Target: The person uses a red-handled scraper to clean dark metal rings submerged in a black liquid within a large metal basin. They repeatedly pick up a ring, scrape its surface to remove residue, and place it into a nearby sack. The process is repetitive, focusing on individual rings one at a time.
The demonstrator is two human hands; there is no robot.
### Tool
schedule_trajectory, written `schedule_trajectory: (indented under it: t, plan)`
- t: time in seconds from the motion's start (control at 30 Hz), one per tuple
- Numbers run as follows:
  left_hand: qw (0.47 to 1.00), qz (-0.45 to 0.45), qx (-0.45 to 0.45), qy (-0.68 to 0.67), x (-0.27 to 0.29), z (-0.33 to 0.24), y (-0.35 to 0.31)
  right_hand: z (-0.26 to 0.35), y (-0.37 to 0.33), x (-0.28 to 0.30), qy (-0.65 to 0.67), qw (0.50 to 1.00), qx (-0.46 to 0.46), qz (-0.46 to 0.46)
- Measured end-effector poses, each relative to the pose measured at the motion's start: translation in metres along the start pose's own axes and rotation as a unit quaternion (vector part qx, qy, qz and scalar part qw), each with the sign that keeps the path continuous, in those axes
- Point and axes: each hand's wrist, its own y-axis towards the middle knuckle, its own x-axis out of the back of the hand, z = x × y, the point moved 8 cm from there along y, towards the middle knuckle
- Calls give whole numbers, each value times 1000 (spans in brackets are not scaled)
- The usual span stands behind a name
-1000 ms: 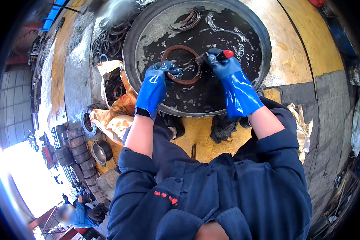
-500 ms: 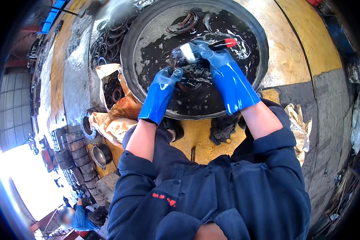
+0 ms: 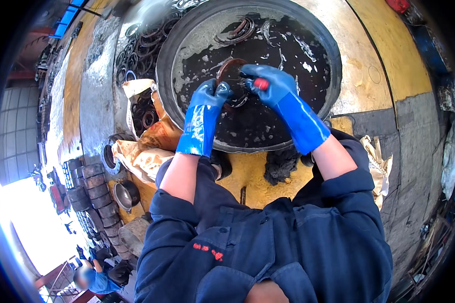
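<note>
Both my hands wear long blue rubber gloves and are over a wide round black tub (image 3: 333, 60) of dark liquid with grey foam. My left hand (image 3: 209, 96) is closed on the near left edge of a brown ring (image 3: 227, 65), tilted above the liquid. Close to the ring's right side, my right hand (image 3: 273, 85) grips a brush (image 3: 261, 84). Only the red end of its handle shows plainly; the bristles are hidden by the glove. More rings (image 3: 237, 31) lie at the far side of the tub, partly in the liquid.
Left of the tub are many dark rings (image 3: 149, 48) and a torn paper sack (image 3: 151, 146) with rings inside. A metal pot (image 3: 125, 196) stands near stacked dark cylinders (image 3: 98, 187). Crumpled paper (image 3: 378, 166) lies at right. Another person (image 3: 103, 278) is at lower left.
My right hand has turned, so the brush's red end has swung from pointing right to facing me. The ring has come up into plain view beside my left hand.
</note>
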Motion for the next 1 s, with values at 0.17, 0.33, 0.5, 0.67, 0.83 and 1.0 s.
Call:
schedule_trajectory:
  t: [0.17,0.33,0.5,0.67,0.83,1.0]
  plan:
    - [993,6,-83,86,-2,-14,1,-4,8,-14,-262,950,-54,158]
    - [992,-6,-99,76,-4,-7,4,-68,-24,-33,-41,908,-369,196]
    - [982,-22,-131,133,-9,-7,7,-62,-48,-53,277,791,-517,173]
    - [979,-66,-119,148,-6,-11,5,-47,-73,-60,507,576,-641,6]
    - [981,-54,-131,132,-4,0,10,-31,-14,-11,180,935,-302,42]
    - [977,-46,-151,145,-7,-6,8,-6,-2,3,-199,976,-55,66]
